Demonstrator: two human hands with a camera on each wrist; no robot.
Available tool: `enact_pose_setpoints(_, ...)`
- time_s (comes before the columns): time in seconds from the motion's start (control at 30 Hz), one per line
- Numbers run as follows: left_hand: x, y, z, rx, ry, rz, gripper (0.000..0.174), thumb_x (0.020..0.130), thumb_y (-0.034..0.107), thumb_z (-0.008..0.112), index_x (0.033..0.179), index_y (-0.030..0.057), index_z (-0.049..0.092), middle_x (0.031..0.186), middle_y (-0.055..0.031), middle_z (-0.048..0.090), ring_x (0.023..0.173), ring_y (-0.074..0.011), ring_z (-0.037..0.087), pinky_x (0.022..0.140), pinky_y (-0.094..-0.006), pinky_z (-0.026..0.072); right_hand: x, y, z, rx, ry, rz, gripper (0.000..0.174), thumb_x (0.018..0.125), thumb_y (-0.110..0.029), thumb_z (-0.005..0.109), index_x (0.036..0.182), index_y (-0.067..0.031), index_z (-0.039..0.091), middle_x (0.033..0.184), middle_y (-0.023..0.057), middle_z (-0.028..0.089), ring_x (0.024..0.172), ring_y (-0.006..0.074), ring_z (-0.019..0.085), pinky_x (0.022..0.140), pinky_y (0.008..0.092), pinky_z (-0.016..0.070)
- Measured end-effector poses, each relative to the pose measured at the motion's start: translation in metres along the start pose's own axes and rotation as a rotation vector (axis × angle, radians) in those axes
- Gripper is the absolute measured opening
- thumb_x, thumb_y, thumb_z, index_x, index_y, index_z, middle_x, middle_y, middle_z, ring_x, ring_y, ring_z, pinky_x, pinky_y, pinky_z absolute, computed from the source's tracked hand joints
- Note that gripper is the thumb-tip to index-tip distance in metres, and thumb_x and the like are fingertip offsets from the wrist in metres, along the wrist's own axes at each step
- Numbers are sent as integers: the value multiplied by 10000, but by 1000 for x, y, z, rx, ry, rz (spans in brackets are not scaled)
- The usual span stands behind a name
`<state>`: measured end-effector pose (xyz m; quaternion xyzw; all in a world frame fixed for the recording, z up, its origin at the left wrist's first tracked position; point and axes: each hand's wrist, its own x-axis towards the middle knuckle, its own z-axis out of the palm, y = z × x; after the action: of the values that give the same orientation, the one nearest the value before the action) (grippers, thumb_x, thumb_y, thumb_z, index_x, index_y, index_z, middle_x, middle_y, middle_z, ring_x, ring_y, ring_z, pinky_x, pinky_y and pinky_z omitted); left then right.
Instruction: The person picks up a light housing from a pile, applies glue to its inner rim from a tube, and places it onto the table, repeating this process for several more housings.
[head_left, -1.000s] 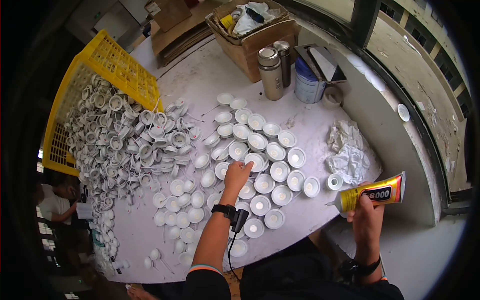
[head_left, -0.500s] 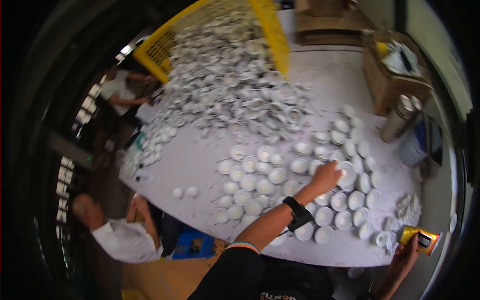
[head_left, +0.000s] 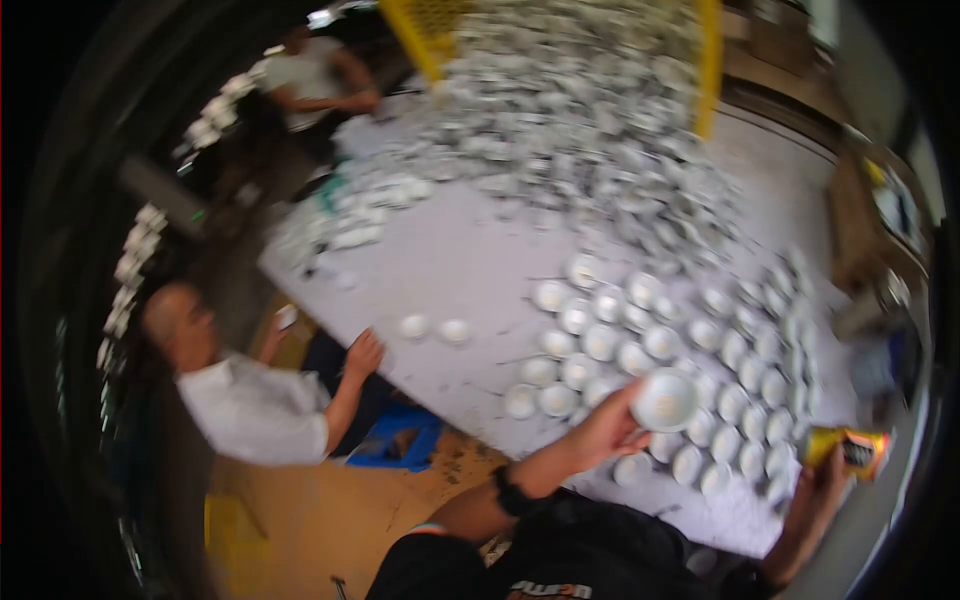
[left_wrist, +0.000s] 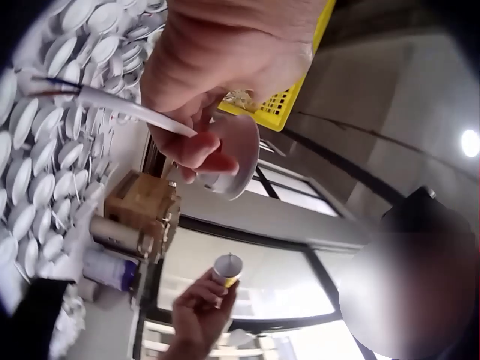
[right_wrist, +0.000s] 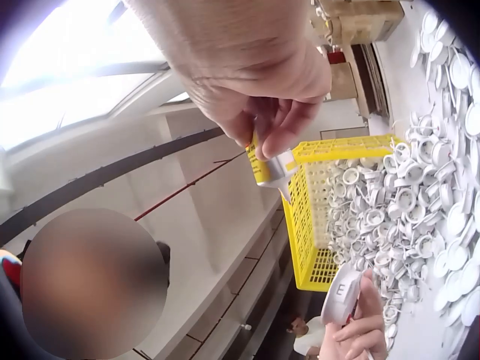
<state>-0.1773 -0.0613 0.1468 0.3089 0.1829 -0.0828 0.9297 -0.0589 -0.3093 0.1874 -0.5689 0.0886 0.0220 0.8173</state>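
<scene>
White round plastic fixture (head_left: 666,400) sits gripped in my left hand (head_left: 607,428). My right hand (head_left: 818,492) grasps a yellow glue tube (head_left: 848,452).

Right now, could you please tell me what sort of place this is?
Probably a small assembly workshop for light fittings: a heap of white, wired fittings by a yellow crate, more in rows on the table, and a glue tube in hand.
</scene>
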Motion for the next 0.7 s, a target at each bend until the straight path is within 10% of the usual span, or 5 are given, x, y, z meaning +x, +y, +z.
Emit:
enact_pose_setpoints(0.13,-31,16,14,-160,-31,-11,636,832,548,177,1243,75,285,1092,-98,480,671,-170,506,412,-248,341,-36,-18,36,-1,-288,-31,272,749,-138,545,964,-4,446,856,96,540,555,121,506,411,235,417)
enact_pose_setpoints(0.3,-34,11,4,-264,-226,-172,503,881,435,180,1192,65,319,943,-128,524,639,-193,531,446,-256,382,-60,-29,73,-34,-445,-73,259,700,-46,581,905,27,441,837,168,560,542,160,547,454,241,462)
enact_pose_setpoints(0.7,-34,10,29,-175,-270,-24,477,867,384,334,1228,90,230,1123,-110,410,856,-215,500,606,-305,432,-78,-34,93,-303,-529,-116,286,689,-6,634,939,21,498,902,124,571,817,148,552,710,249,456)
